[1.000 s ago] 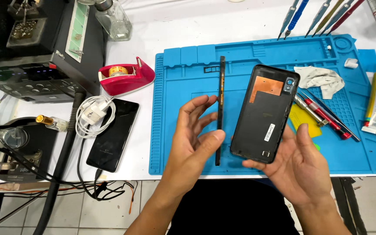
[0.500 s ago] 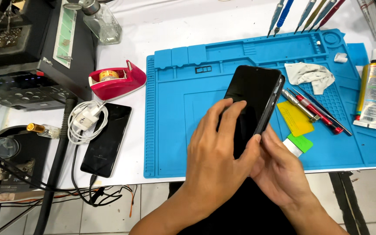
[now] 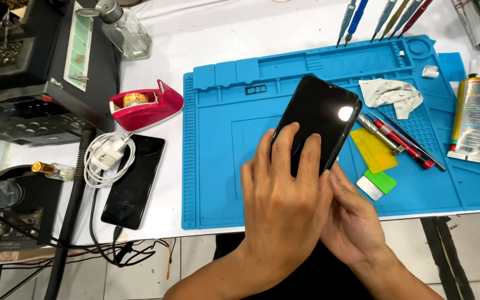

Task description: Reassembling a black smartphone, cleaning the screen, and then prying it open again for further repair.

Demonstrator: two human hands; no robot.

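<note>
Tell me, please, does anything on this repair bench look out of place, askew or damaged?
Nothing looks damaged. The black phone is held tilted over the blue mat by the left hand and right hand. Mildly untidy: a crumpled cloth lies on the mat, and cables dangle off the table's front edge.

One head-worn view looks steeply down, close over the blue mat (image 3: 218, 166).

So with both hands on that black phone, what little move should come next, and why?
Probably press along the phone's lower right edge. The left hand lies across the screen, and the right hand pinches that edge over the blue mat.
</note>
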